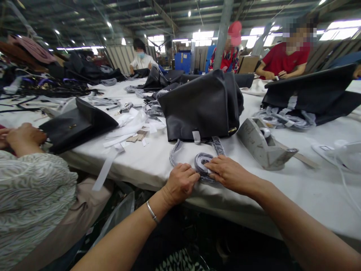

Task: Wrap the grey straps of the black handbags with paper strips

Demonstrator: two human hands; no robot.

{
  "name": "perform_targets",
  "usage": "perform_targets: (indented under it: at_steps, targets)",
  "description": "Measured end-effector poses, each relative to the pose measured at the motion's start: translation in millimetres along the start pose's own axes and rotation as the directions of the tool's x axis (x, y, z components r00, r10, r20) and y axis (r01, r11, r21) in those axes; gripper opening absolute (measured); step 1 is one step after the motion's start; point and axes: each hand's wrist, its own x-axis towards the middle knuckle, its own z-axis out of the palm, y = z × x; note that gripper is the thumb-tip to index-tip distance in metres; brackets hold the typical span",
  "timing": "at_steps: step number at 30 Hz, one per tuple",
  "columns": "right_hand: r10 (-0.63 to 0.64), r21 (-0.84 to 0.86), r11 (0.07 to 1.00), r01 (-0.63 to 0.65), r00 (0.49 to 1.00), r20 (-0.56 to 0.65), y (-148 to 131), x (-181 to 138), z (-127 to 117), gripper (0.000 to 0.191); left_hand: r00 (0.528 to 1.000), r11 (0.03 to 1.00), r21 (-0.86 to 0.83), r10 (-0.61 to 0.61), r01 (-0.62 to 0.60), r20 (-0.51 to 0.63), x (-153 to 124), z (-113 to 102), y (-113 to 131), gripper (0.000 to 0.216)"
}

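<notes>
A black handbag [197,107] lies tipped over on the white-covered table in front of me. From its near side a plastic-wrapped strap [202,161] comes toward me, part of it wound into a flat coil at the table edge. My left hand [182,181] has its fingers closed on the wrapped strap just left of the coil. On the coil's right side my right hand [225,171] grips it with bent fingers. A small white tag [196,137] hangs at the bag's lower edge. The fingertips of both hands are partly hidden.
A grey tape dispenser [263,145] stands right of the bag. White paper strips [126,130] and brown card pieces [137,136] lie left. A co-worker's hand [25,137] is beside another black bag [80,126]. More bags and people are across the table.
</notes>
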Motion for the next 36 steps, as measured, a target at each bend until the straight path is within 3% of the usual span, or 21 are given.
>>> perform_targets:
  at_steps: [4, 7, 15, 19, 23, 26, 31, 36]
  targets:
    - [0.084, -0.064, 0.994, -0.089, 0.993, -0.08, -9.0, 3.8, 5.4, 0.026, 0.989, 0.985, -0.122, 0.128, -0.119, 0.068, -3.1, 2.9, -3.9, 0.025]
    - [0.102, -0.078, 0.991, -0.111, 0.99, -0.1, -11.7, 7.7, 7.6, 0.025, 0.995, 0.987, -0.142, 0.086, -0.079, 0.04, -4.7, 5.5, -2.0, 0.022]
    - [0.018, -0.023, 1.0, -0.018, 1.0, -0.007, -10.9, 10.4, 3.5, 0.022, 0.998, 0.987, -0.159, -0.041, 0.034, -0.046, 2.0, 4.7, 3.2, 0.018]
    - [-0.016, 0.062, 0.998, 0.016, 1.0, 0.009, -9.7, 11.5, 4.7, 0.022, 0.998, 0.992, -0.126, -0.019, 0.012, -0.057, 7.9, 6.4, -2.0, 0.015]
    - [0.033, 0.182, 0.983, -0.016, 0.996, -0.089, -5.1, 4.4, 13.2, 0.025, 0.997, 0.991, -0.114, 0.071, -0.07, 0.005, 9.6, 5.3, -11.2, 0.013]
    - [0.09, 0.255, 0.966, -0.035, 0.975, -0.205, -5.6, -6.9, 22.9, 0.041, 0.993, 0.988, -0.117, 0.11, -0.105, 0.041, 5.5, 3.8, -15.6, 0.017]
    - [0.049, 0.203, 0.979, 0.027, 0.931, -0.361, -12.0, -19.4, 41.7, 0.026, 0.993, 0.99, -0.125, 0.078, -0.066, 0.092, 3.1, 4.0, -15.1, 0.02]
    - [0.072, 0.147, 0.989, -0.006, 0.894, -0.443, -11.4, -19.0, 56.3, 0.031, 0.985, 0.976, -0.215, 0.021, 0.016, 0.169, 18.1, -5.8, -13.2, 0.018]
